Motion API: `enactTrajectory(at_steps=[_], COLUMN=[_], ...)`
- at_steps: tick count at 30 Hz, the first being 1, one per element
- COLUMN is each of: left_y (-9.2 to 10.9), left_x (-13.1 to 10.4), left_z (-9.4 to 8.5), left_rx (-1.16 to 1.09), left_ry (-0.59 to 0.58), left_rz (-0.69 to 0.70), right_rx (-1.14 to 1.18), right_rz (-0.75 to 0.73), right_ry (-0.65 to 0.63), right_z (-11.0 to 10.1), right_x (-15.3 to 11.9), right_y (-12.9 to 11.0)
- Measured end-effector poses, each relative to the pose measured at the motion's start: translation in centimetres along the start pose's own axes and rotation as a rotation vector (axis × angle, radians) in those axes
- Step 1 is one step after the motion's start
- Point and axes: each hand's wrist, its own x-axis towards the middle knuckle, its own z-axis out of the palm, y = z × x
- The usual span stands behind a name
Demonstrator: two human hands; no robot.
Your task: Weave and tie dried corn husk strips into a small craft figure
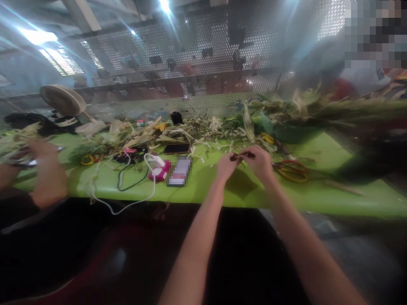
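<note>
No legible text, label, brand or number anywhere on the green worktable (318, 199). Phone (176, 148) screen dark and blank; the flat item (179, 171) beside the pink charger (159, 171) too blurred to read. Nothing readable on the perforated screen (206, 55) behind.

Two phones (177, 148) (179, 170) – one scissors (291, 169) – one fan (63, 99) – one pink charger (159, 171) – one green table (318, 199)
</note>
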Motion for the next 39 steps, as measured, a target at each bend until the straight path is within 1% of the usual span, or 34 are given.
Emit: enactTrajectory(at_steps=[2, 4, 5, 7, 10, 12, 14, 17, 20, 25, 30, 35, 39], left_y=[0.1, -0.1, -0.2, -0.6, -1.0, -1.0, -0.9, -0.4, -0.1, -0.1, -0.5, -1.1, -1.3], left_x=[0.0, 0.1, 0.2, 0.5, 0.7, 0.7, 0.5, 0.2, 0.0, 0.0, 0.2, 0.4, 0.6], left_z=[0.0, 0.1, 0.2, 0.4, 0.6, 0.6, 0.6, 0.4, 0.3, 0.3, 0.5, 0.7, 0.8], left_rx=[0.007, -0.059, -0.139, -0.373, -0.724, -0.877, -0.990, -1.101, -1.144, -1.140, -1.083, -0.979, -0.947], left_ry=[-0.005, -0.011, -0.010, 0.019, 0.145, 0.205, 0.212, 0.162, 0.124, 0.139, 0.172, 0.228, 0.219], left_rz=[0.011, 0.001, -0.018, -0.066, -0.100, -0.104, -0.126, -0.166, -0.174, -0.159, -0.186, -0.247, -0.269], right_rx=[-0.011, -0.017, -0.013, 0.012, 0.052, 0.063, 0.043, -0.074, -0.223, -0.385, -0.442, -0.520, -0.550], right_rz=[-0.026, -0.044, -0.049, -0.053, -0.043, -0.050, -0.072, -0.064, -0.010, 0.014, 0.014, 0.003, 0.009], right_ry=[-0.040, -0.079, -0.086, -0.074, -0.065, -0.107, -0.167, -0.217, -0.193, -0.139, -0.138, -0.129, -0.131], right_z=[0.1, 0.0, -0.1, 0.0, 0.5, 1.2, 2.0, 2.8, 3.0, 3.0, 2.9, 3.0, 3.0], right_x=[0.0, -0.1, -0.1, -0.1, -0.3, -0.6, -1.0, -1.3, -1.5, -1.7, -1.8, -1.6, -1.5], right_y=[0.0, -0.3, -0.5, -1.1, -2.0, -2.2, -2.1, -1.6, -1.2, -1.2, -1.6, -2.4, -2.3])
